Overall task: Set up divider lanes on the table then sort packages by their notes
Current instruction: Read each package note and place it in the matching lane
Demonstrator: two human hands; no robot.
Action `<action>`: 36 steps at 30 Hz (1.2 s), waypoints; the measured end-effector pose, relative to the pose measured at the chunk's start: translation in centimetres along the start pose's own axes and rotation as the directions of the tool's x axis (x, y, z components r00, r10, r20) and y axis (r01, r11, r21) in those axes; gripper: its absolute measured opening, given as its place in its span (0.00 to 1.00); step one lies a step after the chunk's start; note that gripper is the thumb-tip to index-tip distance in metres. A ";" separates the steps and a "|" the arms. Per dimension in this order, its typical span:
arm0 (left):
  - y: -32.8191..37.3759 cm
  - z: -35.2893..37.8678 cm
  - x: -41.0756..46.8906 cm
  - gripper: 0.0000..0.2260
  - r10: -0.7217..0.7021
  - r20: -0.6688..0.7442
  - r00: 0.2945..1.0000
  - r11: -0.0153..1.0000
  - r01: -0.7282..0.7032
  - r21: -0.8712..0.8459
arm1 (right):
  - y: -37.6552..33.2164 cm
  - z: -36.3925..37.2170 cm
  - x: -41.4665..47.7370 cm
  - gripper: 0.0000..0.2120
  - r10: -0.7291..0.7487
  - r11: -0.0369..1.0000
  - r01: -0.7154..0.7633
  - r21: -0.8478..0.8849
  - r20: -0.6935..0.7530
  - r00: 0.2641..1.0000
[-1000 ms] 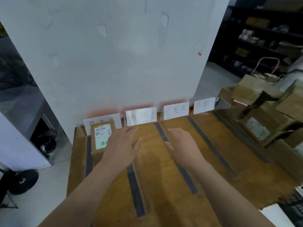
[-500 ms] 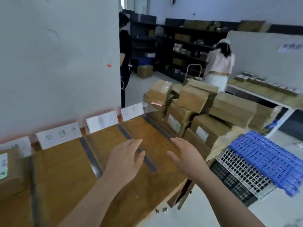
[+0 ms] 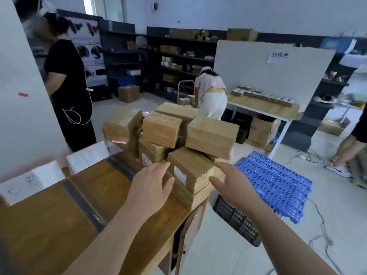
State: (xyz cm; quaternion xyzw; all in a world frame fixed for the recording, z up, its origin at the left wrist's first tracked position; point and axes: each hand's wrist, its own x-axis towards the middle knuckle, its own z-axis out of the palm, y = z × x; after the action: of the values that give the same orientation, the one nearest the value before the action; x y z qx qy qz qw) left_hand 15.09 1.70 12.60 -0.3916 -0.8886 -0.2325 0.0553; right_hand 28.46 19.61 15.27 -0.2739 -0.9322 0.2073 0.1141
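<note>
Left hand (image 3: pixel 151 187): fingers straight and loosely spread, holding nothing, at the left side of the nearest package (image 3: pixel 190 165).
Right hand (image 3: pixel 232 183): also spread and empty, thumb pointing inward, at the right side of the same package.
Hands together: well apart, with the package between them. The motion blur makes it hard to tell, but neither palm seems to be pressed against the cardboard.
Nearest package: brown cardboard with a white label (image 3: pixel 180 175) on its near face. It lies on top of other boxes at the right end of the table (image 3: pixel 49 225).
Pile (image 3: pixel 210 133): more brown taped packages stacked unevenly behind it. One on the left has a pink note (image 3: pixel 119 141) on its front edge.
Table: wooden, with a dark strip of tape (image 3: pixel 83 203) running front to back across the top.
Cards (image 3: pixel 88 155): white paper signs standing along the far edge. The writing is too blurred to read.
Floor on the right: a blue plastic pallet (image 3: pixel 274 183) lies over a black crate (image 3: pixel 236 219).
Background: a person in black (image 3: pixel 69 86) stands near the table, and another in white (image 3: pixel 212 92) bends over by the shelves.
</note>
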 end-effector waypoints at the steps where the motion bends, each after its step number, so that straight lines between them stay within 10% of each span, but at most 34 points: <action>1: 0.4 0.5 1.6 0.24 0.011 -0.002 1.000 1.000 -0.011 -0.003 | 0.6 -0.4 1.2 0.25 0.008 1.000 -0.008 0.003 -0.012 1.000; 15: 3.7 6.0 20.1 0.32 -0.018 0.097 0.995 0.989 0.032 -0.146 | 7.7 -3.8 17.8 0.26 0.221 0.964 -0.201 0.174 -0.101 0.970; 26: 7.3 9.8 24.6 0.36 -0.384 0.207 0.900 0.838 0.434 -0.331 | 15.4 -2.6 26.6 0.19 0.330 0.729 -0.336 0.596 0.124 0.936; 32: 10.6 9.9 23.9 0.31 -0.517 -0.038 0.855 0.761 0.439 -0.478 | 16.7 -3.4 27.5 0.13 0.190 0.804 -0.104 0.585 -0.088 0.978; 36: 12.2 9.7 23.4 0.25 -0.565 -0.204 0.800 0.713 0.349 -0.608 | 16.9 -5.6 28.0 0.15 0.198 0.604 0.007 0.797 -0.159 0.967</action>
State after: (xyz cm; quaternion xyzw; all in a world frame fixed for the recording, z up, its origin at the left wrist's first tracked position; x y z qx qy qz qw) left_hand 8.61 28.89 15.11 -0.1017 -0.8272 -0.5503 0.0506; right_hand 15.07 49.94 15.44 -0.2670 -0.7083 0.5701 0.3194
